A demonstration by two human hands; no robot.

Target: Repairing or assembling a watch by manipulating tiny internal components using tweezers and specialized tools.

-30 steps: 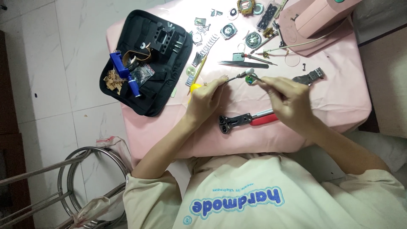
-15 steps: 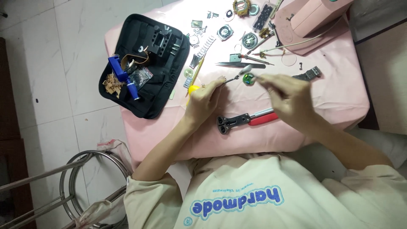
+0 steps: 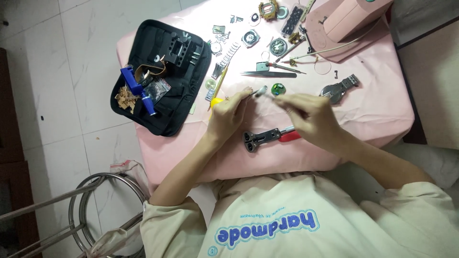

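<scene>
At the far left an open black tool case (image 3: 165, 76) lies on the pink cloth (image 3: 373, 110), holding one blue tool (image 3: 136, 86). One yellow-handled tool (image 3: 217, 93) lies just beside the left hand (image 3: 229, 114), whose fingertips pinch a slim metal tool (image 3: 260, 91). Its tip points at one small green round part (image 3: 278, 88), which lies on the cloth just beyond both hands, touching neither. The right hand (image 3: 311, 117) has its fingers drawn together near that part; whether they hold anything I cannot tell. One red-handled wrench (image 3: 267, 137) lies under the hands. One watch body with strap (image 3: 339, 89) lies to the right.
</scene>
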